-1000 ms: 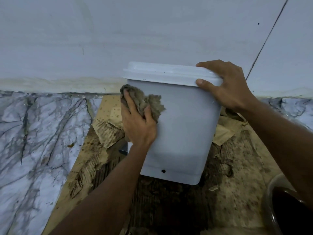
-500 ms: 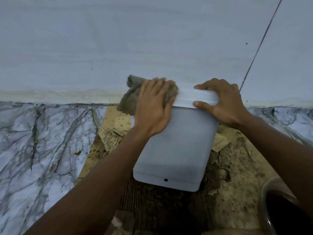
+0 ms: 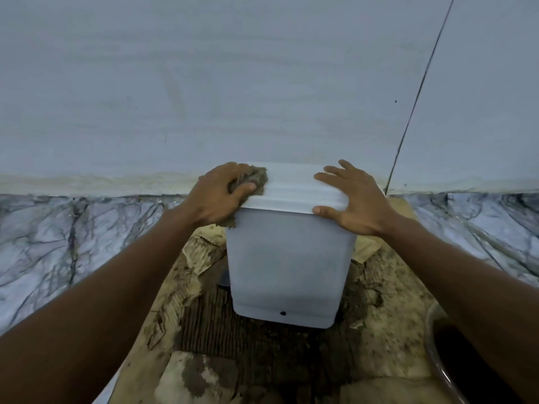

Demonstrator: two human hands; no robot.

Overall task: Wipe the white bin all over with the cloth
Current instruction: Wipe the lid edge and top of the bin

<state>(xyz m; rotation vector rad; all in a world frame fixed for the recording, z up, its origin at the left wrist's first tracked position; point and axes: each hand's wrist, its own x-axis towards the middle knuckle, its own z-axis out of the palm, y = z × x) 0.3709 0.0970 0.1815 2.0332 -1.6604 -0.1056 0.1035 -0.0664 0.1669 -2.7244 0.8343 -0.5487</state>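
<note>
The white bin stands upright on stained cardboard, close to the wall, its lid on. My left hand grips a bunched grey-brown cloth against the lid's left end; a scrap of cloth pokes out below the palm at the bin's upper left corner. My right hand rests spread on the right side of the lid, fingers straight on top and the thumb pressed against the lid's front edge.
Torn, dirty cardboard covers the floor under the bin. Marble-patterned floor lies to the left and right. A pale wall rises right behind the bin. A dark round container sits at the lower right edge.
My left hand took the cloth from the bin's left side up over the lid, then slid it to the lid's left end. The right hand's fingers spread flatter on the lid.
</note>
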